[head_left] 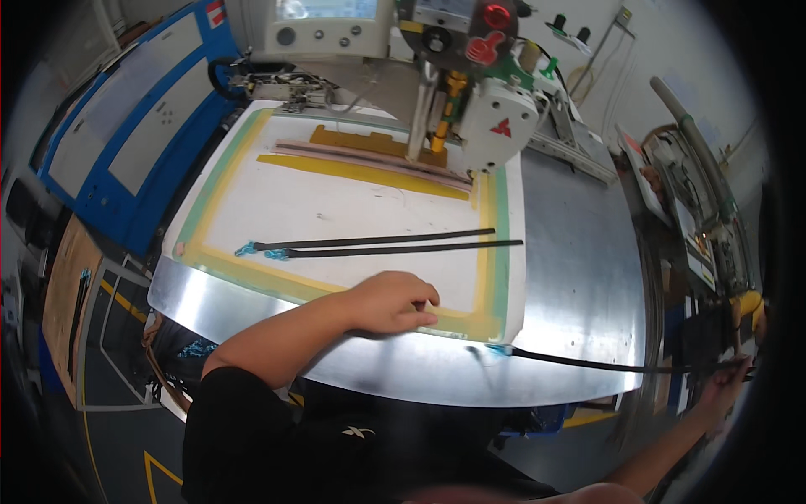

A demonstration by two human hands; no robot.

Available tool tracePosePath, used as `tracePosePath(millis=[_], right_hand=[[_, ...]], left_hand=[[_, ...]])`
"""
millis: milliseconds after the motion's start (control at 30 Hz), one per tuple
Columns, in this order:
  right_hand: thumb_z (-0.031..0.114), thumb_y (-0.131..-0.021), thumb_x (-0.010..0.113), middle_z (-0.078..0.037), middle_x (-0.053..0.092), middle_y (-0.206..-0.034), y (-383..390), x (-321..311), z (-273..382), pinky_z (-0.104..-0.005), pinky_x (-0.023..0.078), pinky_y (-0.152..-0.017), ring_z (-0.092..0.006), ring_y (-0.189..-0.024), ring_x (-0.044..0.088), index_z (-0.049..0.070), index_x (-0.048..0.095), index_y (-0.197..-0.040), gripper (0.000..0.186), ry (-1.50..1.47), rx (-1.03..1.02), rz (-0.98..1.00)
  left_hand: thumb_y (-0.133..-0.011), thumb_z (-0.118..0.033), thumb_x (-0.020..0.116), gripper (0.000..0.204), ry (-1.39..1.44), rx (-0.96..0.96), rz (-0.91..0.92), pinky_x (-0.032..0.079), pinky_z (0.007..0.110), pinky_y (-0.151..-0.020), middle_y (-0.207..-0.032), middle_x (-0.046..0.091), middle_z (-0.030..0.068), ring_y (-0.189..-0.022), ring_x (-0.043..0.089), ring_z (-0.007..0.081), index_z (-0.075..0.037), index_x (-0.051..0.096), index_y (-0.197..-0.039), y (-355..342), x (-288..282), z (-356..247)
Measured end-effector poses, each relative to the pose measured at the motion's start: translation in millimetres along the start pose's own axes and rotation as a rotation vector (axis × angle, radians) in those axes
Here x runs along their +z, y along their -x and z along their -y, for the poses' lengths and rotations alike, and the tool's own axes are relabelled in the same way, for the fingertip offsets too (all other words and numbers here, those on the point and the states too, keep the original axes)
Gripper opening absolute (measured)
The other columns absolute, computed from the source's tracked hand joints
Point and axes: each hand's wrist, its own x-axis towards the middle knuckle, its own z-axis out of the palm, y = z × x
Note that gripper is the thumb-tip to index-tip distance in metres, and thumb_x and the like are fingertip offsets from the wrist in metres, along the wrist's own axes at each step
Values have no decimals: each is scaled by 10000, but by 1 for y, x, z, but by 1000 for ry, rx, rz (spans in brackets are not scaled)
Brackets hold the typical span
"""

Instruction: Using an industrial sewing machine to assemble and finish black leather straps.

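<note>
My left hand (393,302) rests over the near edge of a white sheet (336,197) bordered with green and yellow tape. Its fingers are loosely bent, with a gap between thumb and forefinger and nothing seen between them. Out at the far right, my right hand (724,385) is closed on a long black strap (604,364). The strap stretches left to a light-blue tuft at its end, over the metal table's near edge. Two more black straps (378,243) with blue tufts (275,253) lie side by side across the sheet, beyond my left hand.
A sewing machine head (499,122) stands over the sheet's back right, near a yellow-and-pink clamp bar (369,164). The shiny metal table (579,252) extends right. A control panel (327,29) is at the back, blue machine panels (126,151) left, and a wooden board (71,294) lower left.
</note>
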Motion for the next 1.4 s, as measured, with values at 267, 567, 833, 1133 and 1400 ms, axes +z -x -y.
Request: tracePosePath(millis=[267,567,833,1133,1400], right_hand=[[112,-1017,682,-138,706,-899,46,-51,65,-317,556,-687,-208,-804,698,-19,701,-1026,132,771,-525,-378],[75,-948,751,17,569,-699,108,-52,37,-236,381,-576,-51,-615,499,66,616,-785,212,716,-520,-892],[253,-910,760,-46,692,-777,147,-128,-83,-284,342,-485,-82,-533,468,2,767,-984,262,1155,269,-658],[139,-861,743,-79,712,-796,235,-109,-218,-270,320,-437,-88,-508,474,29,702,-928,136,554,699,-676],[128,-876,695,-105,710,-857,275,-167,-207,-287,310,-422,-102,-495,450,30,669,-946,122,776,743,-909]], left_hand=[[-894,-168,740,266,-679,-118,-499,464,482,-969,-1116,673,166,-1086,610,381,-33,674,-1113,-5,-4,30],[-1030,-182,582,427,-779,-427,-254,403,475,-1156,-1459,554,237,-1351,518,416,15,581,-1409,-32,17,29],[-1025,-77,547,390,-789,-329,-225,441,472,-1086,-1348,611,225,-1243,561,421,14,589,-1402,-39,18,32],[-1012,-38,528,390,-764,-309,-236,449,470,-1066,-1321,622,209,-1214,578,409,-1,596,-1394,-35,11,44],[-1010,-27,532,405,-693,-319,-255,449,467,-1066,-1313,624,206,-1212,580,402,-5,582,-1411,-40,15,36]])
